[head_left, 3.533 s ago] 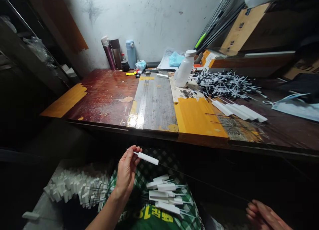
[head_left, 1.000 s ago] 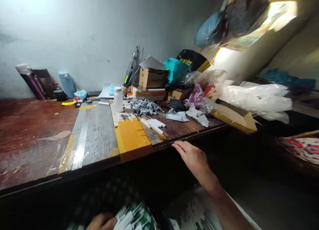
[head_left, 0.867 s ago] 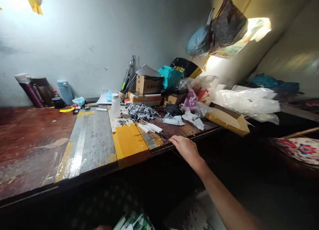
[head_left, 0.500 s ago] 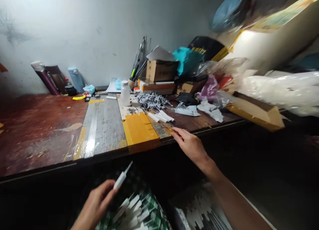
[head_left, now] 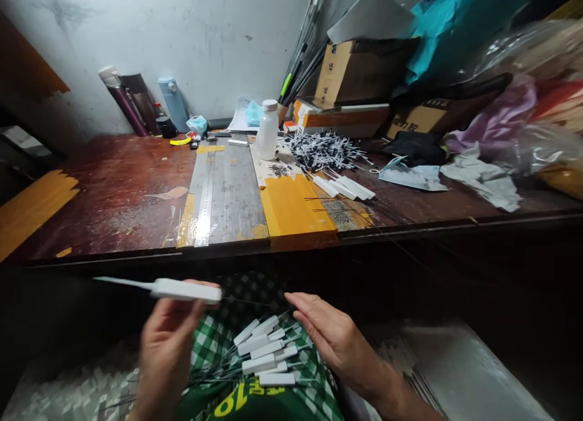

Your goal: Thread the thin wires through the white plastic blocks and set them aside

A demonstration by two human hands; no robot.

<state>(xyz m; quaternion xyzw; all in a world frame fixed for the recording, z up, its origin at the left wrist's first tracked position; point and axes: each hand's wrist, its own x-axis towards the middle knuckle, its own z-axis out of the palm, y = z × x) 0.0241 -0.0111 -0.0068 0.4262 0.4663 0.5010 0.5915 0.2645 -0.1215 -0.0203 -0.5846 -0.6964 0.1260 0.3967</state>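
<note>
My left hand (head_left: 166,339) is closed on a white block-shaped plastic piece (head_left: 187,291) with a thin pale stem pointing left. It holds the piece level, below the table edge. From the block's right end a thin dark wire (head_left: 250,302) runs to the fingertips of my right hand (head_left: 334,333), which are pinched together on it. Whether the wire's tip is inside the block is too fine to tell. Under both hands, several similar white pieces (head_left: 266,348) with thin stems lie on a green checked apron (head_left: 212,342) over the lap.
On the table (head_left: 118,190) are a metal ruler (head_left: 206,208), a white bottle (head_left: 268,132), a heap of small white-and-black parts (head_left: 323,150), several white pieces (head_left: 348,187) and loose wires (head_left: 319,198). Cardboard boxes (head_left: 364,71), bags and a face mask (head_left: 412,175) crowd the right.
My right hand has come down from the wires at the table edge to the lap, with a wire. My left hand has raised the white piece and turned its stem leftward. The view has shifted.
</note>
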